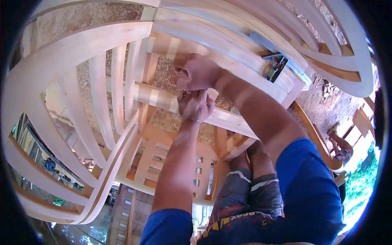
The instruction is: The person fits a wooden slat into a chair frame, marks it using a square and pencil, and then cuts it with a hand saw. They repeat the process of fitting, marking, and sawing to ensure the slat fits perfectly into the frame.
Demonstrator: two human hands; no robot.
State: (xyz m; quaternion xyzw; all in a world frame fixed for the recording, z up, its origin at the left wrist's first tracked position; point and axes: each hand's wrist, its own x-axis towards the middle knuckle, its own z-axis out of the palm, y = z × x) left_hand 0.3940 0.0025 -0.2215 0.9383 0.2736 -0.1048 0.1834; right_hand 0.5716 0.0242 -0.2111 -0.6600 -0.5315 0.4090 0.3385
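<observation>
Here, left hand (195, 105) and right hand (198, 72) curled close together; grip contents can't be told. Pale wooden rail (158, 99) runs beneath left fingers, contact unclear.

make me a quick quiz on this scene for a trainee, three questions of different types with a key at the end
1. True or false: both sleeves are red.
2. Where does the metal tool lie?
3. Fill in the blank: the ____ hand is nearer the top edge of the picture.

Key:
1. False; the sleeves are blue.
2. On the wooden boards.
3. Right; the right hand appears above the left hand in the picture.
</observation>
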